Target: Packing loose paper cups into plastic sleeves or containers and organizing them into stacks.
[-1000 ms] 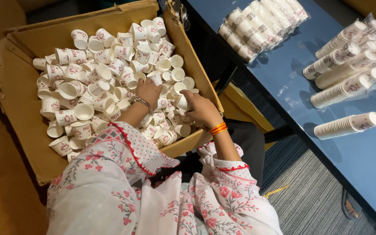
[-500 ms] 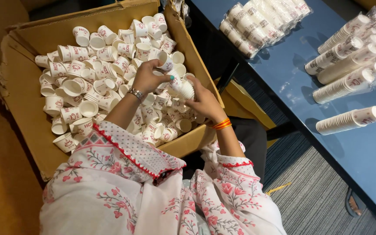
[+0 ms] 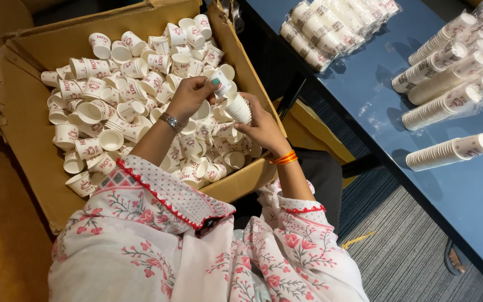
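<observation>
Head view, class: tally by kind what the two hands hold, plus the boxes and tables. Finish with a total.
Cardboard box: 1
Blue table: 1
Single cup in the left hand: 1
Stack of cups in the right hand: 1
Total: 4
The loose cups in the box are too many to count.

hands (image 3: 225, 109) raised, cup (image 3: 220, 84) joining stack (image 3: 238, 108)

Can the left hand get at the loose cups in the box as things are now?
Probably yes, once freed. The left hand hangs just above the loose cups in the open cardboard box, nothing between them, but its fingers already pinch a single cup.
</observation>
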